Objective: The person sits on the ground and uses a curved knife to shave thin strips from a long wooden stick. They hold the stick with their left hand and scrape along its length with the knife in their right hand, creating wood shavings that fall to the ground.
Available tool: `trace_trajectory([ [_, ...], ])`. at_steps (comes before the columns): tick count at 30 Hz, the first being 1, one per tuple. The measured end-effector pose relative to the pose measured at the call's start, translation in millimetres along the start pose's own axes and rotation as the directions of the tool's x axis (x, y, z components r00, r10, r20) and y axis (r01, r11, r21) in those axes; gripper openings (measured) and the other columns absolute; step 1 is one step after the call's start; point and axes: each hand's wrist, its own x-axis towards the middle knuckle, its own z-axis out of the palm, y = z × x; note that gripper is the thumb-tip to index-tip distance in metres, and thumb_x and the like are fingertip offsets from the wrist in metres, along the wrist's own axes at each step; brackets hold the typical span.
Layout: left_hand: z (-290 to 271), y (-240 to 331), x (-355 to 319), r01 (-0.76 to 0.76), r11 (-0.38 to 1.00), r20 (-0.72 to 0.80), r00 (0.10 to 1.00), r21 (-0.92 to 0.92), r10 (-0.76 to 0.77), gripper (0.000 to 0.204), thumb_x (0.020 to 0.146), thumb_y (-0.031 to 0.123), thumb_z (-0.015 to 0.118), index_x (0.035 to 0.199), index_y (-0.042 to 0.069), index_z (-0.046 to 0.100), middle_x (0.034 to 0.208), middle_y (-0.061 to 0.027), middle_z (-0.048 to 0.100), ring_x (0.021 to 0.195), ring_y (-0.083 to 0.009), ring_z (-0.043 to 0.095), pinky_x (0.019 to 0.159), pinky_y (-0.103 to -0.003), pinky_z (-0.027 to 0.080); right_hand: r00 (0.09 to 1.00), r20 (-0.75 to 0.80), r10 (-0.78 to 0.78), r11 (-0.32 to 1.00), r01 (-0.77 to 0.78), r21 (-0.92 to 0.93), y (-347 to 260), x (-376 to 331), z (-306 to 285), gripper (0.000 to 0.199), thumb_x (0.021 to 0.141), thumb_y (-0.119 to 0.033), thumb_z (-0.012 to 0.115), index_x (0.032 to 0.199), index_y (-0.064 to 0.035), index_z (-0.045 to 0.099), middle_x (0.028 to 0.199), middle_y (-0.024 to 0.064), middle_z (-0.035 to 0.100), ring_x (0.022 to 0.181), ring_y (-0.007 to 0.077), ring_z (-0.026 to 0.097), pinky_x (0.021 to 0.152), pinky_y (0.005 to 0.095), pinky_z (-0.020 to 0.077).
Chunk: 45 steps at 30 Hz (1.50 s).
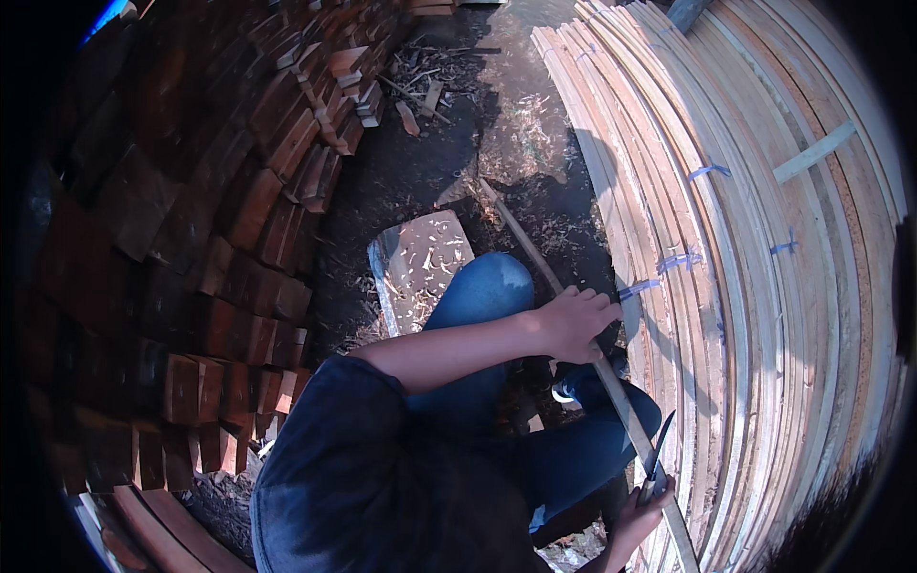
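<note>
A long narrow wooden strip [623, 406] runs slantwise from the ground ahead, past my bent knees, to the lower right. My left hand [573, 325] is closed over its middle part, fingers wrapped across the top. Farther down the strip, my right hand [642, 516] grips the handle of a knife [659, 449]. The knife's dark, slightly curved blade points up and away from me, close beside the strip. Whether the edge touches the wood, I cannot tell. The fingers of my right hand are partly hidden.
Bundles of long pale wood strips [745, 286], bound with blue ties, fill the right side. Stacked reddish-brown timber [229, 277] rises on the left. A flat board [425, 258] strewn with shavings lies beyond my knee. Wood scraps [430, 100] litter the dark ground farther ahead.
</note>
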Motion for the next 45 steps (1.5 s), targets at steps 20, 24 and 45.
trace_trajectory([
  [20, 168.5, 43.7, 66.5, -0.305, 0.934, 0.050, 0.947, -0.184, 0.319, 0.041, 0.064, 0.016, 0.073, 0.098, 0.008, 0.053, 0.098, -0.0101, 0.059, 0.103, -0.0302, 0.055, 0.094, -0.042, 0.035, 0.962, -0.024, 0.273, 0.857, -0.232, 0.461, 143.0, -132.6, 74.5, 0.015, 0.082, -0.010, 0.067, 0.091, 0.0014, 0.066, 0.070, 0.0086, 0.067, 0.061, 0.0197, 0.065, 0.062, 0.0309, 0.0502],
  [24, 168.3, 45.8, 66.7, -0.224, 0.968, 0.115, 0.965, -0.116, 0.237, 0.036, 0.066, 0.016, 0.071, 0.095, 0.007, 0.051, 0.095, -0.0116, 0.061, 0.100, -0.0316, 0.056, 0.093, -0.043, 0.036, 0.678, -0.239, 0.695, 0.459, -0.163, 0.873, 159.7, -137.4, 93.7, 0.020, 0.096, -0.019, 0.059, 0.099, 0.0006, 0.061, 0.069, 0.0054, 0.063, 0.060, 0.0147, 0.060, 0.063, 0.0291, 0.0502],
  [45, 192.5, 68.9, 87.6, -0.167, 0.985, 0.289, 0.942, -0.044, 0.172, 0.037, 0.063, 0.017, 0.069, 0.095, 0.006, 0.053, 0.092, -0.0157, 0.065, 0.097, -0.0389, 0.059, 0.087, -0.047, 0.042, 0.680, -0.054, 0.732, -0.628, 0.703, 0.333, 148.3, -20.4, -87.0, 0.017, 0.082, -0.005, 0.065, 0.067, -0.0048, 0.057, 0.062, 0.0045, 0.060, 0.059, 0.0139, 0.057, 0.061, 0.0275, 0.0493],
])
